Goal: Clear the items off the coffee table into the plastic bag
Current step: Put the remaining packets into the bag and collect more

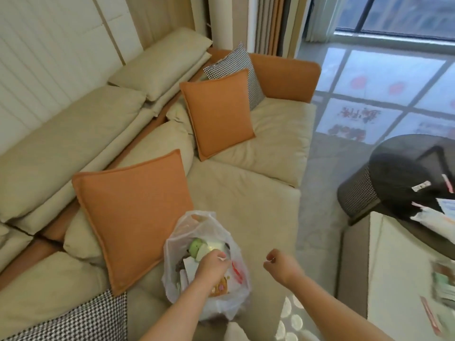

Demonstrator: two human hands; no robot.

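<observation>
Sofa [246, 193] filling left and centre. Table [394, 267] sitting lower right w/ papers [443, 286] waiting at right edge. Bag [197, 230] resting on sofa seat, bottom centre, mouth gaping, already part full. L hand [213, 265] hovering at bag's mouth, fingers curled together, prob. pinching rim; can't tell for sure. R hand [280, 265] hanging just right, loosely fisted, empty. Tip: be holding rim wide w/ L while R is fetching papers.

Beige sofa [246, 193], orange cushions [216, 112], houndstooth pillow [246, 70], glossy floor [369, 82], sunlit window [406, 13]
</observation>
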